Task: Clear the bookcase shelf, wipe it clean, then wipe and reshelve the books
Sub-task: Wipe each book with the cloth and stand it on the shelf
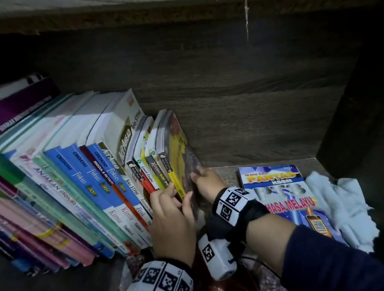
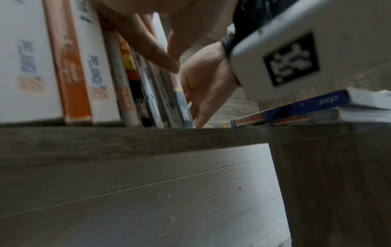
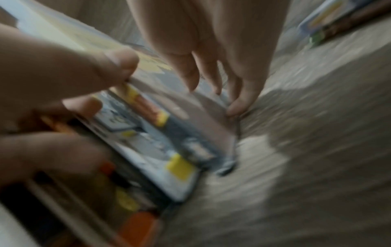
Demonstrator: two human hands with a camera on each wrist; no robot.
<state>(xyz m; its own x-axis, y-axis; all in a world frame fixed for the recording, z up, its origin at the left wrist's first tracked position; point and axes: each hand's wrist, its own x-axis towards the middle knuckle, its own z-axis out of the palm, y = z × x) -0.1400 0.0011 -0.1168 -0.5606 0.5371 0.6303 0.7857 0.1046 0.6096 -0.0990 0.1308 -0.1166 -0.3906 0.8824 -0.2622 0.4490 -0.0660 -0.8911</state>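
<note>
While the left hand [image 1: 169,213] pinches its spine and the right hand [image 1: 207,183], fingers straight, presses its cover, yellow-spined book [image 1: 176,163] stands mid-frame at row's right end, long axis upright, leaning left, spine frontward. Dark wood-grain shelf [image 1: 226,172]; cloth [image 1: 340,206] lower right.

Shelf: we are seeing a dark wood-grain shelf [image 1: 221,173].
Left: a row of books [image 1: 78,178] is leaning leftward.
Right: a workbook [image 1: 281,193] is lying flat, a pale cloth [image 1: 345,206] crumpled beside it.
</note>
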